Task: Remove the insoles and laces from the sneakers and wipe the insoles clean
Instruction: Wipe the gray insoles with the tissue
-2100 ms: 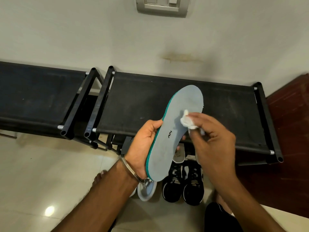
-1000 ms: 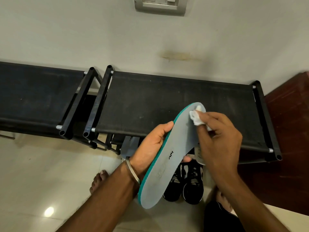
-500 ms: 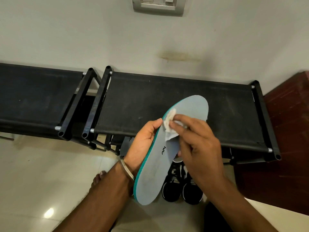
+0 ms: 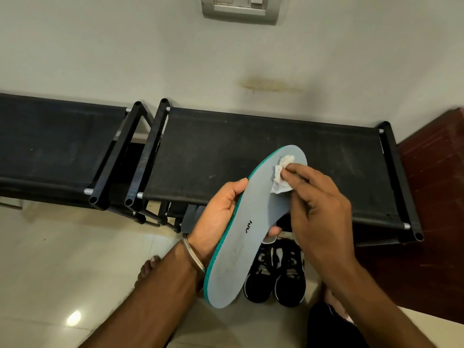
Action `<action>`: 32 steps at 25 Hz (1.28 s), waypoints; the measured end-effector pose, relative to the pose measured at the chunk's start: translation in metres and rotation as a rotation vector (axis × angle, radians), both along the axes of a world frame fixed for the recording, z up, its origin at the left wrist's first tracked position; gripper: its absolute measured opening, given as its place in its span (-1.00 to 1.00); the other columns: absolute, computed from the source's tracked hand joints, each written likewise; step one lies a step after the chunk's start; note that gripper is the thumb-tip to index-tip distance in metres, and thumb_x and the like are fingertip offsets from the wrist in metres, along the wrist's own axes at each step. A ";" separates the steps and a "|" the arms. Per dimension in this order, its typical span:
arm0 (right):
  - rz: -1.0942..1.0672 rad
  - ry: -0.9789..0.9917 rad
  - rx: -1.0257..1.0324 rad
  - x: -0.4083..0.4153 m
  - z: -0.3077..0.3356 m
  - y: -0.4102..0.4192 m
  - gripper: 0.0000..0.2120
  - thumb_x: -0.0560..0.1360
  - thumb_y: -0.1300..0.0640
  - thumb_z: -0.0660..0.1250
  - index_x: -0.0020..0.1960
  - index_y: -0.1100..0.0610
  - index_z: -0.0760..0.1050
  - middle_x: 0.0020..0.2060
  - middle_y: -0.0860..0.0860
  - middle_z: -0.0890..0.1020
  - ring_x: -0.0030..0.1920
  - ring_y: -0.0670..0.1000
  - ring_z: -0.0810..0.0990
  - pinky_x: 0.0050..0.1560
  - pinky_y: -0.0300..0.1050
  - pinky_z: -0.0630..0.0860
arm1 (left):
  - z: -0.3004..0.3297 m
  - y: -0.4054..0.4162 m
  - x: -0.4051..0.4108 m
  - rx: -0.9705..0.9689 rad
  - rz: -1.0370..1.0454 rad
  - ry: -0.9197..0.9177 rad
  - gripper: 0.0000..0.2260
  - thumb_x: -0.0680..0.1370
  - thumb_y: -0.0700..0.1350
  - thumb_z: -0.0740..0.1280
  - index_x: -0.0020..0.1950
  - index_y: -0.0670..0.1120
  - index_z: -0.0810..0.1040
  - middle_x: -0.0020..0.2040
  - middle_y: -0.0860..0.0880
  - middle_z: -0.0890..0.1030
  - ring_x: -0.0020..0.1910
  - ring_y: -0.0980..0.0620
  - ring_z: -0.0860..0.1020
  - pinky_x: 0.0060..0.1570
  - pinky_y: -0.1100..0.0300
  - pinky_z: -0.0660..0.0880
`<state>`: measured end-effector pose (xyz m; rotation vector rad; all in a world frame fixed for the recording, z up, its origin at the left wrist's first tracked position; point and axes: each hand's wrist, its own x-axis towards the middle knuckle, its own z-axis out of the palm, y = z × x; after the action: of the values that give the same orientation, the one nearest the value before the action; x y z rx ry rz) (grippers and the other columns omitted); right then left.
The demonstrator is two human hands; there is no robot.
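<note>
Insole (image 4: pixel 253 237) in hand, we hold it out in front of us above the floor, its grey top face turned up toward us and its teal edge showing along the left side. Our left hand (image 4: pixel 221 217) grips it about the middle from the left: the thumb lies along the teal edge, and 1 fingertip (image 4: pixel 275 231) curls out from beneath the right edge, so the fingers are wrapped under it. A metal bangle (image 4: pixel 193 254) sits on that wrist. Our right hand (image 4: pixel 319 209) comes in from the right with its fingers bent, pinching a crumpled white tissue (image 4: pixel 282 175) and pressing it onto the insole near the toe end, which points up and to the right over the black fabric rack (image 4: pixel 263 156). A small dark logo is printed near the middle of the insole; we cannot read it. Below the insole, on the pale tiled floor (image 4: pixel 62 259), stand 2 black sneakers (image 4: pixel 275 277) side by side, touching each other, toes toward us, with grey and white patches on their uppers; the heel end of the insole overlaps the left one from our view. A second black rack (image 4: pixel 50 146) stands just beside the first on the left, both against the white wall, where a switch plate (image 4: pixel 239 8) shows at the top edge. Our bare foot (image 4: pixel 148 270) rests on the tiles left of the left forearm. Dark red flooring (image 4: pixel 431 197) lies to the right of the rack.
</note>
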<state>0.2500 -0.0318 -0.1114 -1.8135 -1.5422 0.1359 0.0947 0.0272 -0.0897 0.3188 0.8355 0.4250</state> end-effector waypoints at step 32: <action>-0.054 -0.081 -0.041 0.028 0.002 0.003 -0.65 0.45 0.47 0.37 0.17 0.20 0.63 0.16 -0.01 0.61 0.15 0.03 0.56 0.25 -0.50 0.30 | 0.003 0.001 -0.012 0.039 -0.151 -0.100 -0.53 0.53 0.10 0.24 0.34 -0.13 0.52 0.05 -0.24 0.62 -0.24 -0.13 0.64 -0.27 0.07 0.64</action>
<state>0.2784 -0.0286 -0.1096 -1.9121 -1.5555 0.0697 0.0828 0.0282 -0.0869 0.3909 0.7013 0.3139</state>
